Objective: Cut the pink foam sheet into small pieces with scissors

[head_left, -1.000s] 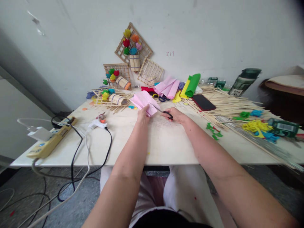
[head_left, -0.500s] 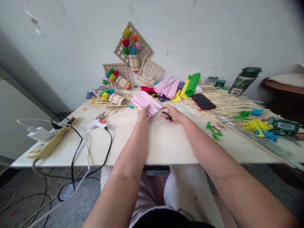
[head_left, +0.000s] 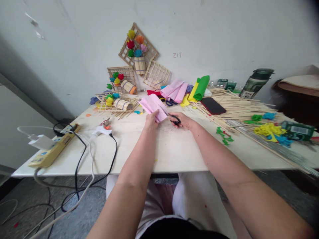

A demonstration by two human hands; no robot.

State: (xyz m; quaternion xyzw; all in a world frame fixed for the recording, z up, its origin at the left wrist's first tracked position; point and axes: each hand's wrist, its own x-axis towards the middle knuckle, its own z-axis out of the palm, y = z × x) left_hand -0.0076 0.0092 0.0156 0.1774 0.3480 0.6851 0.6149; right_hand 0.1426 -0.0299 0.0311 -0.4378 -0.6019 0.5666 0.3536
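Note:
A sheet of pink crepe paper [head_left: 151, 102] is pinched by my left hand [head_left: 151, 120] near its lower edge, just above the table. My right hand [head_left: 183, 120] has its fingers through the black handles of a pair of scissors [head_left: 176, 121]. The blades point up and left and lie against the right side of the pink paper. Whether the blades are parted I cannot make out. Behind the paper lie folded pink sheets [head_left: 177, 90] and a second pair of scissors with dark blue handles [head_left: 169, 103].
On the left are a glue gun [head_left: 102, 130] and a power strip [head_left: 56, 146] with trailing cords. Rolled green paper [head_left: 202, 88], a phone [head_left: 213, 106] and many wooden sticks [head_left: 239, 108] lie to the right. Stick lattices with paper flowers [head_left: 138, 44] lean on the wall.
The pink paper has tilted and shifted slightly right in my left hand. My right hand's grip on the scissors has turned a little, and the handles sit slightly higher and further left.

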